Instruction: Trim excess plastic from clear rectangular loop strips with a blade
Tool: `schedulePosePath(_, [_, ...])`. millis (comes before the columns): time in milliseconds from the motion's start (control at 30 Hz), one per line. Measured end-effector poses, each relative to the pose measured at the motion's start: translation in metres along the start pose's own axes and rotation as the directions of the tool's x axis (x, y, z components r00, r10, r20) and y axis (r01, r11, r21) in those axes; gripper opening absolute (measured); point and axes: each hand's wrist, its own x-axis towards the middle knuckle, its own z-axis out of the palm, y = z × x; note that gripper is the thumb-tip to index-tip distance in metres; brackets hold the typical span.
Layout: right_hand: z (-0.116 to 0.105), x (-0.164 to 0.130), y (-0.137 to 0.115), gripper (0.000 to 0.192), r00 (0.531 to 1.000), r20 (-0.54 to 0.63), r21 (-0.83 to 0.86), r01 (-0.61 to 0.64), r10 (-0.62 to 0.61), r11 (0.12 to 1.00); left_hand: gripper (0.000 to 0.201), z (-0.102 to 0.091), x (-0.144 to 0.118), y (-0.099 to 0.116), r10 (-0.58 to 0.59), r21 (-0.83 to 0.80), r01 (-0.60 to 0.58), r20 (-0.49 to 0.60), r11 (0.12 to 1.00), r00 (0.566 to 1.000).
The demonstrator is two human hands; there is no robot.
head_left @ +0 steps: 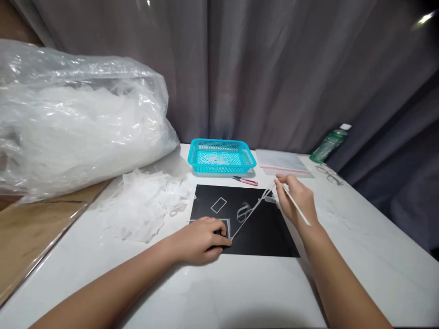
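Note:
My left hand [206,240] rests on the black mat [247,244], its fingers curled and pressing on a translucent plastic piece [229,226] with a pale edge. From its fingertips a narrow white strip [248,214] stretches taut, up and to the right. My right hand [297,198] is raised over the mat's right edge and pinches the strip's upper end. A thin white length [297,208] also runs down across that palm; whether it is a tool or part of the strip, I cannot tell. A small white rectangular outline [218,205] and clear loop-shaped scraps [243,212] lie on the mat.
A pile of translucent pieces [144,205] lies left of the mat, before a large stuffed plastic bag [85,123]. Behind stand a turquoise basket [222,170], pink-handled snips [247,181], a zip bag [283,160], a green bottle [329,145] and eyeglasses [329,174].

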Motion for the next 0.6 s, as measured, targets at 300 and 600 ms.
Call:
schedulePosePath(300, [-0.003, -0.021, -0.064, 0.03, 0.812, 0.563, 0.778, -0.584, 0.156, 0.231, 0.016, 0.007, 0.008, 0.004, -0.245, -0.311, 0.19, -0.148, 0.931, 0.958])
schedulePosePath(600, [0.024, -0.053, -0.083, 0.023, 0.776, 0.63, 0.77, -0.626, 0.005, 0.124, 0.023, 0.014, 0.01, 0.002, -0.341, -0.338, 0.237, -0.294, 0.911, 0.893])
